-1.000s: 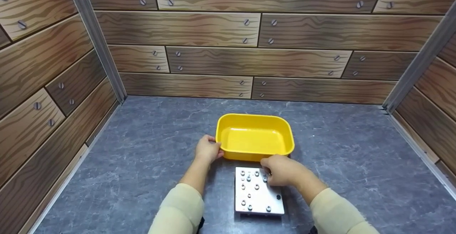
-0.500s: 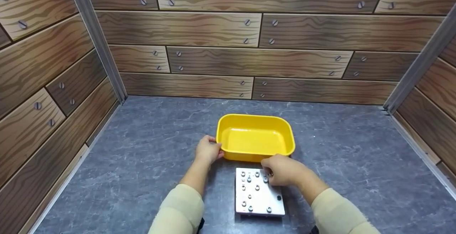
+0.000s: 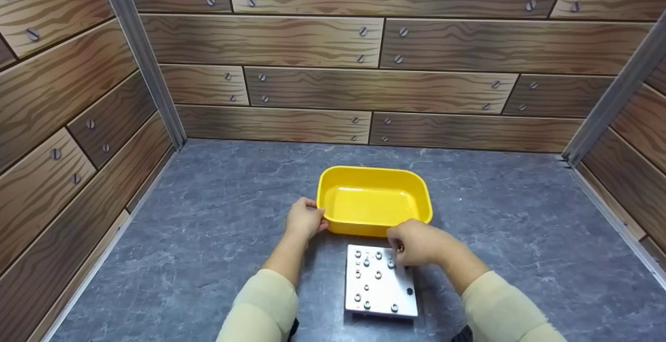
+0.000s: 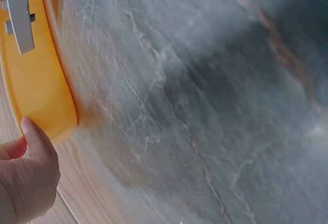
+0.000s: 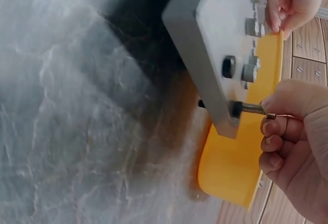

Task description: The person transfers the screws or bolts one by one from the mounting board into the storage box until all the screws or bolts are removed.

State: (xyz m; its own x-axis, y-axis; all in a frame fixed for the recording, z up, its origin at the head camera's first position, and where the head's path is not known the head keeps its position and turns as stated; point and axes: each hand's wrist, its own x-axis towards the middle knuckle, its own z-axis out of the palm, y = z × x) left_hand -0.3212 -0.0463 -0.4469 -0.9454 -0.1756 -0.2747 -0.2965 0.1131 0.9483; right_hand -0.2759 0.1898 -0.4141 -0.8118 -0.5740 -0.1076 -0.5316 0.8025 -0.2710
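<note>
My left hand [image 3: 303, 219] pinches the front left corner of a yellow plastic tub [image 3: 372, 206], thumb over the rim. In the right wrist view, my right hand [image 5: 300, 144] pinches the end of a threaded screw [image 5: 251, 108] between thumb and fingers. That screw runs to a black collar [image 5: 237, 109] at the edge of a silver metal plate [image 5: 218, 29]. Several socket-head bolts [image 5: 251, 27] and a black knob-like piece [image 5: 228, 66] stick up from the plate. In the head view the right hand covers the plate's far right corner.
The tub stands just beyond the plate on a grey marbled surface [image 3: 234, 196]. Wood-patterned walls [image 3: 312, 89] close off the back and both sides, with metal corner posts [image 3: 151, 66] between them.
My right hand has shifted slightly up and right, away from the plate's far corner. My left hand keeps its hold on the tub's corner.
</note>
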